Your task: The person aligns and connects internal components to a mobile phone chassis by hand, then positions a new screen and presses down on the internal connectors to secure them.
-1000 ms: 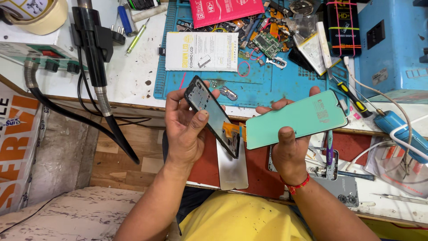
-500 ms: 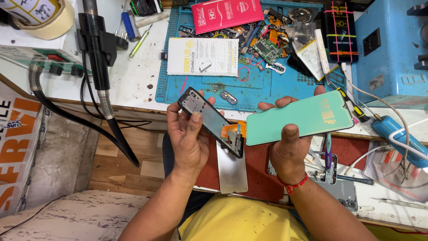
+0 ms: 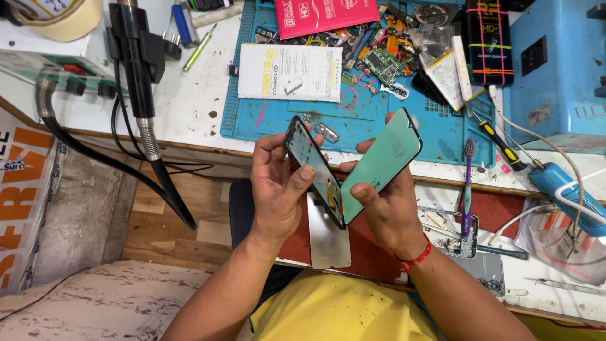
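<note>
So the mint-green flat phone back panel (image 3: 380, 163) isn't lying level across the right hand (image 3: 386, 209) anymore, it's tipped up steep now. Its near edge meets the dark open phone frame with its exposed insides (image 3: 314, 170), gripped by the left hand (image 3: 279, 192). Both sit just near of the blue silicone work mat (image 3: 252, 120), like the two halves are being lined up.

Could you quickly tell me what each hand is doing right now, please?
Left hand: closed on the dark phone frame.
Right hand: closed on the green panel.
</note>
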